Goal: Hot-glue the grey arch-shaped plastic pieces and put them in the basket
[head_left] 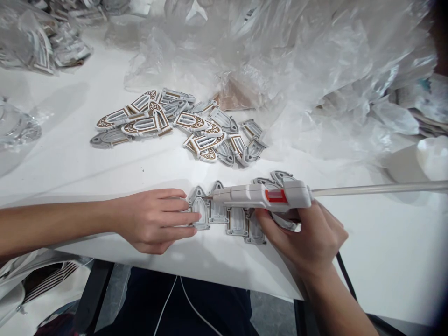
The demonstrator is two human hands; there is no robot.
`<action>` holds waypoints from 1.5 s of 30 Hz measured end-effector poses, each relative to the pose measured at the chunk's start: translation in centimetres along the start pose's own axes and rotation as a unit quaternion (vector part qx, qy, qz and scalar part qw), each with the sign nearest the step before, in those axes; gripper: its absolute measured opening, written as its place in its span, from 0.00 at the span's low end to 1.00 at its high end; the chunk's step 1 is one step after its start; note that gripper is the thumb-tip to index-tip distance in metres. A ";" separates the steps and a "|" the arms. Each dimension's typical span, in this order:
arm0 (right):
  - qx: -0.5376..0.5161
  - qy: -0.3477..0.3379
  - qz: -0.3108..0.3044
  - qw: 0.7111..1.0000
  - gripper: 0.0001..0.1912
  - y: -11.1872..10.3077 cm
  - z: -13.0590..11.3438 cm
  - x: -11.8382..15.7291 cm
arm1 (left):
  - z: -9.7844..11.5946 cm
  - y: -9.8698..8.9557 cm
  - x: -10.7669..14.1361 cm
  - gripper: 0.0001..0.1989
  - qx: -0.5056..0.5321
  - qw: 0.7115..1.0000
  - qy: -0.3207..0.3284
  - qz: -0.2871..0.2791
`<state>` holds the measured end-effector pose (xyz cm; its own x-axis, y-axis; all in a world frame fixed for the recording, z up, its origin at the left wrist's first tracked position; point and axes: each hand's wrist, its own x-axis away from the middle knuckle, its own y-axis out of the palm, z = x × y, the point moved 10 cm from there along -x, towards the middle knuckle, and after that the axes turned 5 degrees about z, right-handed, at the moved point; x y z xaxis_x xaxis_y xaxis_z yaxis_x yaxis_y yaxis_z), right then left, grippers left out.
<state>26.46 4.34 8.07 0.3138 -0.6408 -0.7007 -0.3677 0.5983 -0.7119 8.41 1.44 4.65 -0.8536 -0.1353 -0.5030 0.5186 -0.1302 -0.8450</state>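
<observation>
While the head view looked down on the desk (70,182), the right hand (311,238) held a white glue gun (252,195) level above it, fingers curled around the grip, though the gun's body hid how some of them lay. A pale glue stick (378,188) jutted from the back, and the nozzle pointed left, close to the right edge of the leftmost arched piece (199,210); whether the tip touched it could not be told. The left hand (156,219) reached in from the other side, its fingers extended and slightly spread, pinching nothing, with the longest tips over that piece's left side. The piece lay flat near the desk's front edge, first in an uneven row (238,221) that ran right beneath the gun. It looked light, stiff and smooth, probably plastic, so it might slide under a nudge, and its thin bars seemed easier to snap than the frame; the outer side edges looked the best hold, away from the nozzle, which may have been hot. Farther back lay a loose heap (191,122) of similar pieces, some gold-patterned, before crumpled clear bags (224,42).
</observation>
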 end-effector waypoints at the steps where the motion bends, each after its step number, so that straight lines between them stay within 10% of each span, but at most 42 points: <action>1: 0.001 0.001 -0.001 1.000 0.18 0.0 0.0 -0.1 | 0.0 0.0 0.0 0.15 -0.002 1.000 0.000 -0.001; 45: 0.016 0.045 0.021 0.999 0.19 -0.9 1.0 -0.6 | -0.7 -0.1 0.4 0.18 -0.031 0.999 -0.041 0.004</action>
<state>27.46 4.68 9.06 0.2176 -0.6547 -0.7239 -0.3507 0.6397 -0.6839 8.02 2.04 4.41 -0.8412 -0.2172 -0.4953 0.5192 -0.0681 -0.8519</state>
